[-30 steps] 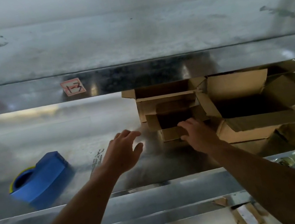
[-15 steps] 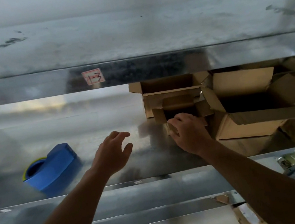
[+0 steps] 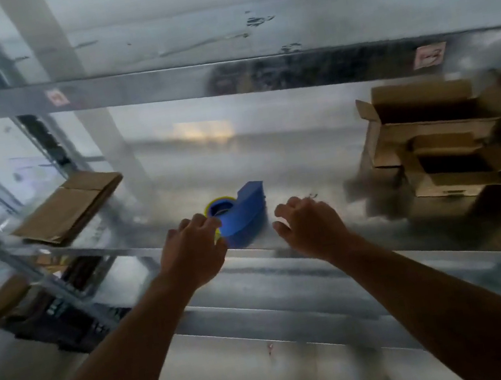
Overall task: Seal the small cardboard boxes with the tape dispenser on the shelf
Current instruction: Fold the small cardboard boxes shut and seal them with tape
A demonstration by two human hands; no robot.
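1. Tape dispenser [image 3: 242, 216] sits at the left hand [image 3: 193, 253], whose fingers curl loosely; grip unclear
2. Right hand [image 3: 311, 229] hovers just right of it, fingers loosely curled, empty
3. Light, rigid plastic; probably hold its body

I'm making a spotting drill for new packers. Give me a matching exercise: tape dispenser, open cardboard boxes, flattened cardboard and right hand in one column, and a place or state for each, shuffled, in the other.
Column one
1. tape dispenser
2. open cardboard boxes
3. flattened cardboard
4. right hand

Column two
A. far left, lying flat
B. empty, fingers loosely curled
C. far right, flaps up
D. blue, middle of the shelf, near its front edge

Pairs: 1-D, 2-C, 3-A, 4-B.
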